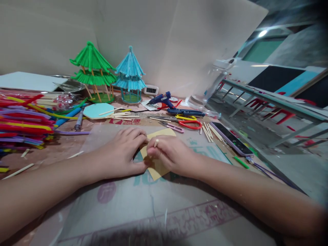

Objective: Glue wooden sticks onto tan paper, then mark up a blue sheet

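A piece of yellow paper lies on the plastic-covered work surface in front of me. My right hand is closed over it, gripping a thin wooden stick whose pale end pokes out above the fingers; the stick's lower part is hidden. My left hand rests palm down at the paper's left edge, its thumb and fingers apart and the tips touching or close to the paper. Just beyond the hands lie small pink-handled snips and red-handled scissors.
Fuzzy pipe cleaners are heaped at left. A green pavilion model and a blue one stand at the back, near a glue gun. A phone, loose sticks and a clear jug are at right.
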`<state>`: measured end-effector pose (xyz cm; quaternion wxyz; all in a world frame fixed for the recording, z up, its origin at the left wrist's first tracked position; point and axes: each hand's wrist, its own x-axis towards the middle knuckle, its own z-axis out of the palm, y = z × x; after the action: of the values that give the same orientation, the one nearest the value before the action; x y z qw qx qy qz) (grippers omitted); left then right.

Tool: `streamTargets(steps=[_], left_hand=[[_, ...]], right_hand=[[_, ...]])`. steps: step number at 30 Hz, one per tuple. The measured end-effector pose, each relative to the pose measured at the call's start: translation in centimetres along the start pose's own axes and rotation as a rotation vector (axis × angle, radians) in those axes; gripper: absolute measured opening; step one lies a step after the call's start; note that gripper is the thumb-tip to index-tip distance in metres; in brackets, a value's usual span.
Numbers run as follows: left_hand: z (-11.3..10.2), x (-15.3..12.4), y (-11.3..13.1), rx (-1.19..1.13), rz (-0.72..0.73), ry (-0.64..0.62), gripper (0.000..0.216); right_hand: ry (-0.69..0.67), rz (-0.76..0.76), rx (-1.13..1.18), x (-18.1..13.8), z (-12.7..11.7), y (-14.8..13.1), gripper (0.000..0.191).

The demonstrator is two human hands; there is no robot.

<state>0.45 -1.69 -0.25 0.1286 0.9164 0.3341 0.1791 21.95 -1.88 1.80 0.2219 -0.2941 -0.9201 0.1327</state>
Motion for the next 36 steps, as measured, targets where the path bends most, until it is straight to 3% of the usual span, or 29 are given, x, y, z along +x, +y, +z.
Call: streamTargets(steps=[5,11,15,17,20,22,24,26,28,36], left_hand=[[0.0,0.0,0.0,0.030,-0.032,-0.008,0.042],[0.1,0.0,-0.2,-0.006,0.018,0.018,0.034],[0.0,0.1,0.0,0.030,-0.021,-0.006,0.042],[0.0,0.1,0.1,0.033,-0.040,-0.012,0.046],[0.0,0.0,0.2,0.005,-0.061,0.011,0.052],[0.0,-0.1,0.2,-0.023,-0.037,0.058,0.050],[-0.2,-0.1,0.4,-0.040,0.018,0.148,0.032],[-0.4,-0.2,0.7,-0.043,0.066,0.272,0.019],[-0.6,-0.3,1.2,-0.048,0.096,0.370,0.021],[-0.7,-0.5,1.8,-0.125,0.171,0.474,0.016]], right_hand=[[0.042,0.112,-0.189,0.2,-0.1,0.6,0.022],[-0.026,-0.031,0.010,-0.2,-0.1,-0.6,0.021],[0.067,0.124,-0.100,0.2,-0.1,1.0,0.018],[0.172,0.237,0.050,0.4,-0.2,1.6,0.019],[0.342,0.409,0.599,0.5,-0.5,1.5,0.022],[0.359,0.488,0.972,0.3,-0.7,0.9,0.022],[0.307,0.530,1.209,0.1,-0.8,0.3,0.023],[0.276,0.545,1.334,-0.1,-0.7,0.1,0.022],[0.270,0.538,1.395,-0.3,-0.5,0.0,0.020],[0.244,0.477,1.529,-0.2,0.1,0.2,0.018]])
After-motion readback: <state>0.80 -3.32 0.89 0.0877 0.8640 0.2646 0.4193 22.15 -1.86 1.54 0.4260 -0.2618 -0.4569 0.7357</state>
